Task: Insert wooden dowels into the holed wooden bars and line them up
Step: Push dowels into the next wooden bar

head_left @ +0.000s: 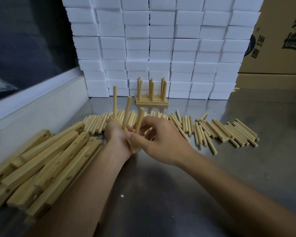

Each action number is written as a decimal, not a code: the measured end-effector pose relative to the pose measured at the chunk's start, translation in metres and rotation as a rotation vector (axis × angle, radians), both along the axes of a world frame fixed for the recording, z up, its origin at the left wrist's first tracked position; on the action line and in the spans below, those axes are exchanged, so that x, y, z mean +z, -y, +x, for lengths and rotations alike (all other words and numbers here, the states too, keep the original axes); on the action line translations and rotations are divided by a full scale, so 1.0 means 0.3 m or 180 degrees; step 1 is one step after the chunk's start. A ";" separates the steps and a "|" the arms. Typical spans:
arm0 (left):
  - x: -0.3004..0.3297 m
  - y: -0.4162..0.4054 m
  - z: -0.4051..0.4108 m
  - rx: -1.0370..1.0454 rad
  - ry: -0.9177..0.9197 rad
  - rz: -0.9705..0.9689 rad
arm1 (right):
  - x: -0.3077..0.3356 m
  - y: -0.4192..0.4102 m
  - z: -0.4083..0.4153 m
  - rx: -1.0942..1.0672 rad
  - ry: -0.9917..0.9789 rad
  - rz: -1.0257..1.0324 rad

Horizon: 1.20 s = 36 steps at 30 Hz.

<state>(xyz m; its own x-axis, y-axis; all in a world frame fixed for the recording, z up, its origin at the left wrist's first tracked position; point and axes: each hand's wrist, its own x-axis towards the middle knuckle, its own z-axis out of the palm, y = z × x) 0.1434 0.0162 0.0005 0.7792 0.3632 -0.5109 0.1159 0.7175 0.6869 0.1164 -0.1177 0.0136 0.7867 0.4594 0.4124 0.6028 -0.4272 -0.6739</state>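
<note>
Bars pile: my loose holed wooden bars (46,161) lie heaped on the left of the steel counter (229,168), overlapping at angles, drilled holes facing up on several.
Left hand: my left hand (116,139) is wrapped around the bar (135,148) I am working on, holding it off the counter; only its near end shows below my palm.
Standing dowels: two dowels (115,101) rise upright from the far part of that bar, slightly tilted.
Right hand: my right hand (161,139) pinches a third dowel (139,121) between thumb and fingers, its lower end at the bar just beside my left thumb; I cannot tell how deep it sits.
Finished set: finished bars (151,100) with dowels upright stand side by side at the back, against the stacked white foam blocks (161,45).
Loose dowels: a row of loose dowels (220,130) lies across the counter beyond my hands, spreading to the right.
Far right: a cardboard box (280,40) with dark printing.
</note>
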 end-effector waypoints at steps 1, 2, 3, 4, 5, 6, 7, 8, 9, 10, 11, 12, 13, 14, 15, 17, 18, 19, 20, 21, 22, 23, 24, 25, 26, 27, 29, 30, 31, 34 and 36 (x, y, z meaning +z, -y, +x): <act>-0.003 0.000 0.004 0.0110 -0.0006 0.0054 | -0.003 0.002 0.002 -0.0090 -0.0037 -0.0140; -0.007 0.001 0.010 0.0210 -0.0020 0.0149 | -0.005 0.004 0.004 -0.0169 -0.0093 -0.0278; -0.010 0.000 0.014 0.0295 -0.0037 0.0241 | -0.008 0.005 0.006 -0.0225 -0.0162 -0.0411; -0.012 -0.002 0.017 0.0349 -0.0046 0.0289 | -0.011 0.006 0.008 -0.0262 -0.0230 -0.0533; -0.013 -0.002 0.018 0.0369 -0.0041 0.0282 | -0.014 0.006 0.008 -0.0288 -0.0285 -0.0625; -0.011 -0.003 0.019 0.0372 -0.0017 0.0249 | -0.017 0.004 0.008 -0.0311 -0.0329 -0.0660; -0.010 -0.002 0.020 0.0366 0.0019 0.0211 | -0.021 0.002 0.010 -0.0335 -0.0374 -0.0621; -0.008 -0.001 0.021 0.0358 0.0068 0.0166 | -0.025 0.001 0.013 -0.0363 -0.0423 -0.0534; -0.007 0.000 0.019 0.0352 0.0141 0.0101 | -0.027 0.001 0.016 -0.0399 -0.0458 -0.0434; -0.006 0.002 0.018 0.0355 0.0234 0.0030 | -0.028 0.002 0.021 -0.0450 -0.0467 -0.0350; -0.006 0.004 0.016 0.0363 0.0330 -0.0028 | -0.029 0.005 0.026 -0.0510 -0.0455 -0.0286; -0.006 0.006 0.013 0.0366 0.0415 -0.0054 | -0.030 0.010 0.032 -0.0564 -0.0445 -0.0229; -0.005 0.008 0.010 0.0355 0.0484 -0.0049 | -0.031 0.014 0.037 -0.0602 -0.0455 -0.0168; -0.004 0.009 0.009 0.0330 0.0538 -0.0021 | -0.032 0.020 0.044 -0.0635 -0.0480 -0.0103; -0.005 0.010 0.009 0.0304 0.0585 0.0012 | -0.034 0.026 0.052 -0.0666 -0.0504 -0.0034; -0.007 0.011 0.009 0.0257 0.0658 0.0088 | -0.042 0.037 0.069 -0.0725 -0.0535 0.0079; -0.007 0.012 0.009 0.0218 0.0687 0.0140 | -0.047 0.043 0.078 -0.0760 -0.0530 0.0101; -0.007 0.014 0.009 0.0164 0.0700 0.0191 | -0.051 0.049 0.087 -0.0798 -0.0515 0.0109; -0.006 0.017 0.008 0.0104 0.0694 0.0229 | -0.055 0.055 0.096 -0.0833 -0.0509 0.0117; -0.006 0.021 0.006 0.0051 0.0678 0.0257 | -0.058 0.063 0.103 -0.0866 -0.0509 0.0116; -0.008 0.023 0.005 0.0017 0.0670 0.0287 | -0.060 0.071 0.111 -0.0897 -0.0508 0.0095; -0.011 0.022 0.006 0.0000 0.0676 0.0325 | -0.062 0.078 0.119 -0.0932 -0.0503 0.0063; -0.013 0.019 0.009 -0.0008 0.0683 0.0369 | -0.063 0.085 0.129 -0.0978 -0.0508 0.0050; -0.015 0.015 0.010 -0.0024 0.0673 0.0415 | -0.065 0.094 0.138 -0.1034 -0.0507 0.0051; -0.016 0.012 0.011 -0.0051 0.0641 0.0474 | -0.066 0.104 0.149 -0.1098 -0.0487 0.0046; -0.017 0.009 0.013 -0.0075 0.0584 0.0552 | -0.067 0.114 0.164 -0.1160 -0.0455 0.0026; -0.023 0.004 0.018 -0.0077 0.0427 0.0718 | -0.067 0.132 0.201 -0.1275 -0.0414 -0.0015; -0.026 0.005 0.021 -0.0079 0.0379 0.0771 | -0.066 0.141 0.223 -0.1333 -0.0398 -0.0021; -0.029 0.005 0.024 -0.0089 0.0360 0.0805 | -0.063 0.148 0.247 -0.1381 -0.0376 -0.0025; -0.032 0.006 0.029 -0.0146 0.0316 0.0870 | -0.046 0.159 0.335 -0.1483 -0.0287 -0.0102; -0.035 0.004 0.032 -0.0206 0.0287 0.0907 | -0.029 0.158 0.400 -0.1540 -0.0176 -0.0230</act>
